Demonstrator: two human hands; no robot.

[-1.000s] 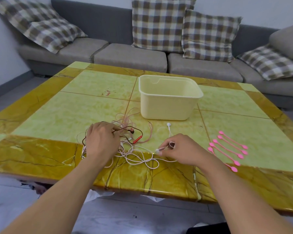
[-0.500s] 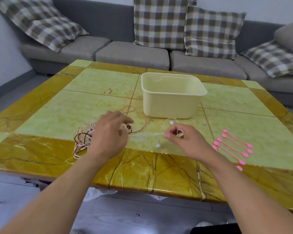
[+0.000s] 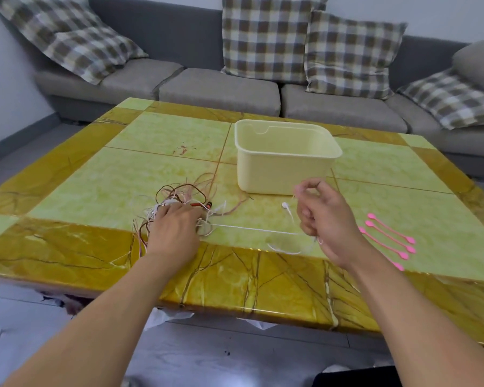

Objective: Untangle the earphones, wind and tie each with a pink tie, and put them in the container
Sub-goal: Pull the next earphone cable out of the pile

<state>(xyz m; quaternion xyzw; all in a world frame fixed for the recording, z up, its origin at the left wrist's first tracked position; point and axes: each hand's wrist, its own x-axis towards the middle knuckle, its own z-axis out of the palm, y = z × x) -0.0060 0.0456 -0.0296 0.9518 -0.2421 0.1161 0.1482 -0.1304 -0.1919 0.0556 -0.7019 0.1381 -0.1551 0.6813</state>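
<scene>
Now the left hand (image 3: 173,229) lies palm down on the tangle of earphones (image 3: 179,208) near the front of the surface (image 3: 67,191), fingers curled into the cords and holding the bundle down; brown, pinkish and white wires spill out around it, w/ a red-and-black piece showing just past the knuckles. From under that hand a white cord (image 3: 252,229) runs taut to the right hand (image 3: 327,222), which is raised a little above the surface; its fingers are curled, thumb and forefinger pinching the thin white wire up near the container's front wall. A white earbud (image 3: 285,204) hangs just left of the right hand; a slack loop of the same cord lies on the surface below the wrist. The pale yellow container (image 3: 282,174) stands open beyond both hands, nothing visible inside. Pink ties (image 3: 388,238) lie side by side on the surface to the right of the right hand, apart from the cords. Behind: grey sofa (image 3: 207,90) w/ checked cushions.
</scene>
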